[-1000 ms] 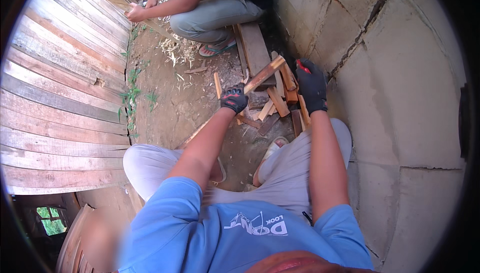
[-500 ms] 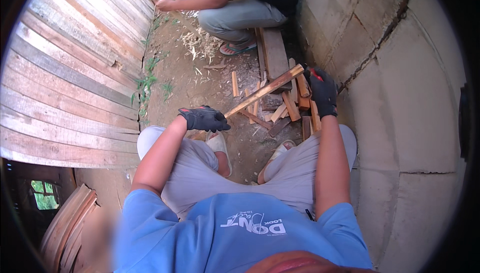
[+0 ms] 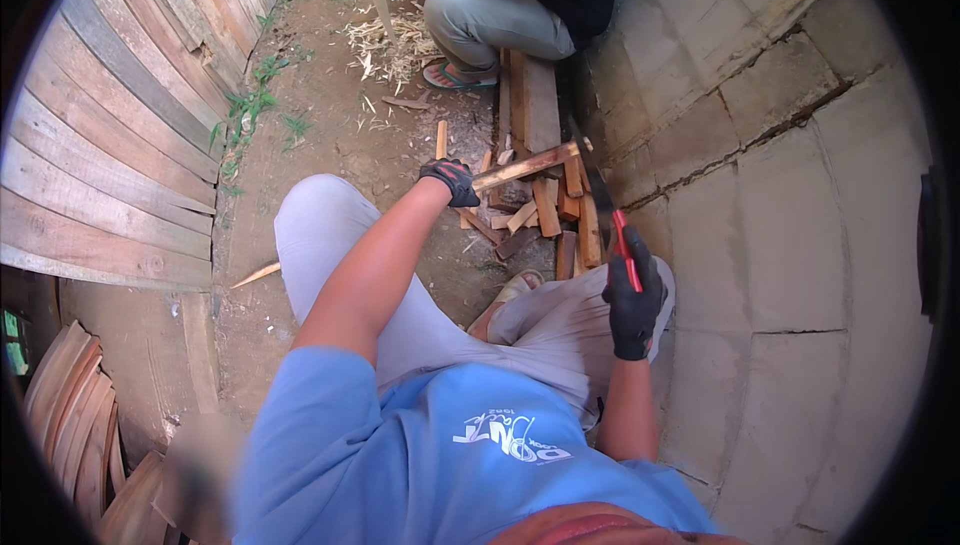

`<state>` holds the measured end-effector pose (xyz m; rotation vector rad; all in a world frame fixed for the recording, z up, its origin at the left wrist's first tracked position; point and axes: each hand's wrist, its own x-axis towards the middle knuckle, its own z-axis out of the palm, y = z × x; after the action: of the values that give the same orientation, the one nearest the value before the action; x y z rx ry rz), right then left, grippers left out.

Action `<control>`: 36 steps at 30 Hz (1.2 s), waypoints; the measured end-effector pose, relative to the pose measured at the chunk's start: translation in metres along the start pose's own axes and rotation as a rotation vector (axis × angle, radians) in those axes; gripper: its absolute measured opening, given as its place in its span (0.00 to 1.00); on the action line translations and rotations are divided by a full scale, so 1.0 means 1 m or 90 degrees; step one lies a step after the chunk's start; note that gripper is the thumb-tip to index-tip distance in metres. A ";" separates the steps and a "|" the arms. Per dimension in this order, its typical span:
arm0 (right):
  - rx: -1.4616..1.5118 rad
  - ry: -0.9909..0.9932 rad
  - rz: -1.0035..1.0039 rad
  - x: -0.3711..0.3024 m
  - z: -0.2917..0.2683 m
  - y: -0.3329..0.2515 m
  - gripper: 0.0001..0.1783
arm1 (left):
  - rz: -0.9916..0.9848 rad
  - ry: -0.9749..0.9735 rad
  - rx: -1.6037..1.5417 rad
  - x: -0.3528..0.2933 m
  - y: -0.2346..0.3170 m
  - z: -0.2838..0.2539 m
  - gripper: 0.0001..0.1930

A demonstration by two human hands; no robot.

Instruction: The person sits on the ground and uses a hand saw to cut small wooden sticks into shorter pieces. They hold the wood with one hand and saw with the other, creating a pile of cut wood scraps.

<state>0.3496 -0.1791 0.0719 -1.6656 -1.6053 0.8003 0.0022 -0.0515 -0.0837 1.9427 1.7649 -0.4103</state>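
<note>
My left hand [image 3: 450, 181], in a black glove, is closed around the near end of a wooden stick [image 3: 530, 167]. The stick slants up to the right above the cut pieces, its far end beside a thick wooden beam [image 3: 537, 105]. In my right hand [image 3: 635, 305], also gloved in black, is the red handle of a handsaw [image 3: 601, 193]. Its dark blade points away from me and crosses the stick's far end; whether the teeth touch the wood I cannot tell. Several short wood pieces [image 3: 547, 207] lie heaped below the stick.
Across from me a person [image 3: 500, 15] crouches, holding an upright pale strip of wood [image 3: 378, 0] over shavings [image 3: 385, 45]. A block wall [image 3: 745, 225] rises on the right, a plank fence [image 3: 110, 135] on the left. Curved boards [image 3: 75, 405] stack at lower left.
The stick has shifted away from me and flattened somewhat. My right hand has drawn back toward my knee, bringing the saw blade into view across the stick's end. My left hand moved forward and right.
</note>
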 end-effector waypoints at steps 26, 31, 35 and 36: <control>-0.162 -0.123 -0.030 -0.088 0.021 -0.005 0.35 | -0.141 0.095 -0.267 0.120 0.001 0.104 0.31; -0.263 -0.143 -0.088 -0.085 0.033 -0.023 0.28 | -0.095 0.198 -0.279 0.132 0.006 0.118 0.22; -0.252 -0.159 -0.070 -0.074 0.044 -0.021 0.29 | -0.105 0.173 -0.285 0.131 0.009 0.105 0.22; -0.247 -0.150 -0.067 -0.072 0.047 -0.024 0.29 | -0.105 0.168 -0.286 0.136 0.009 0.108 0.23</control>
<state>0.2942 -0.2480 0.0623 -1.7791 -2.1013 0.6816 0.0386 0.0045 -0.2441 1.5921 1.9815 0.1908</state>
